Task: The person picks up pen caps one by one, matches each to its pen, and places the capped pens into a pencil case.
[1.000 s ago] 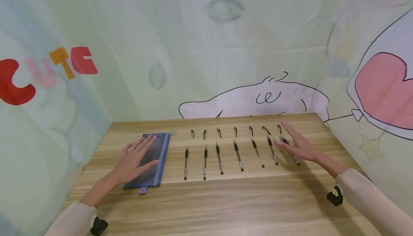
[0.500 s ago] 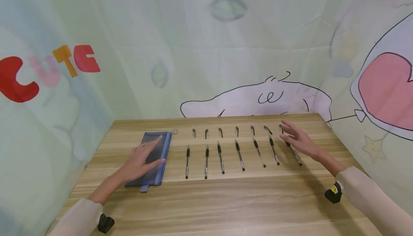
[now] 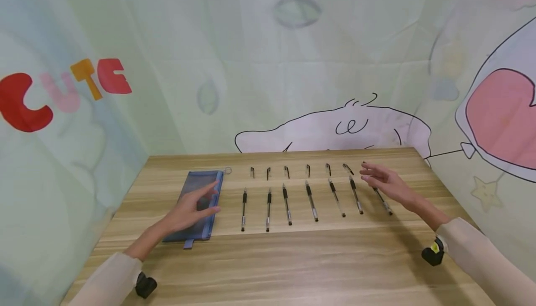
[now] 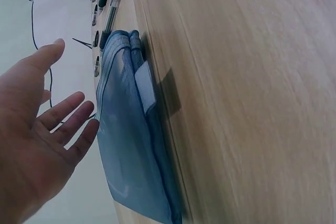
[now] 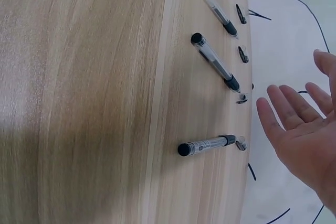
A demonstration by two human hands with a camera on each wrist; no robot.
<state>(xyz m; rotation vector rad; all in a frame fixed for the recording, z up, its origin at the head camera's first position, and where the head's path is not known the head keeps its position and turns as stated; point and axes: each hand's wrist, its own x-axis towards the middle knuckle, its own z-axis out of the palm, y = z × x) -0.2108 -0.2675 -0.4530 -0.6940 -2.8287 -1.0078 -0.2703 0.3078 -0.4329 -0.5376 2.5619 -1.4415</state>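
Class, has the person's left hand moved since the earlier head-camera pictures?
Yes: against the flat blue rectangular zippered pouch, the left hand has shifted rightward, toward the nearest black-and-clear pen.

Glossy clear plastic barrels meet matt, rubbery-looking grips on 7 pens, set against a smooth wood-grain table with a soft sheen. A pouch pairs a faintly shiny, smooth panel with woven-looking cloth edging and a matt cloth tab. The backdrop is lightly creased fabric; the sleeves, matt cloth.
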